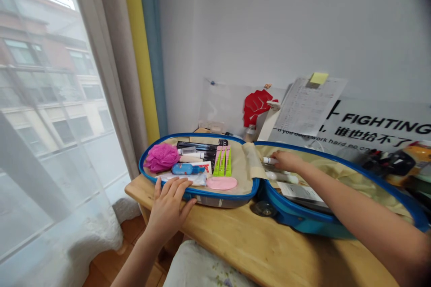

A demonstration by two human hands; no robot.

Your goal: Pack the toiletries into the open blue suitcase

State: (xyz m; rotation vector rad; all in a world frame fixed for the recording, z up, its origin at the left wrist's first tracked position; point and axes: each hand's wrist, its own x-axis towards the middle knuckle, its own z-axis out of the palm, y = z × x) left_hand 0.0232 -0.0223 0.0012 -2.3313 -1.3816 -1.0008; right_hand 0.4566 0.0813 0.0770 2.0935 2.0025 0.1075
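Observation:
A blue suitcase (215,201) lies unfolded on a wooden table. My left hand (171,199) rests on the near rim of its left half, fingers spread. That half holds a pink bath puff (162,158), a small blue bottle (186,169), a pink oval case (221,183), several pink-and-green packets (222,161) and black pen-like items (202,146). Inside the right half, my right hand (286,161) has its fingers closed on a small white tube (269,160) with a dark band. Below it lie another white tube (283,177) and a white-and-grey flat box (299,192).
The wooden table (256,246) has its left end near the curtains (114,54) and window. Behind the suitcase, clipped papers (308,105) stand by the wall. Dark and orange items crowd the right back. A floral cloth-covered seat (202,269) is below the front edge.

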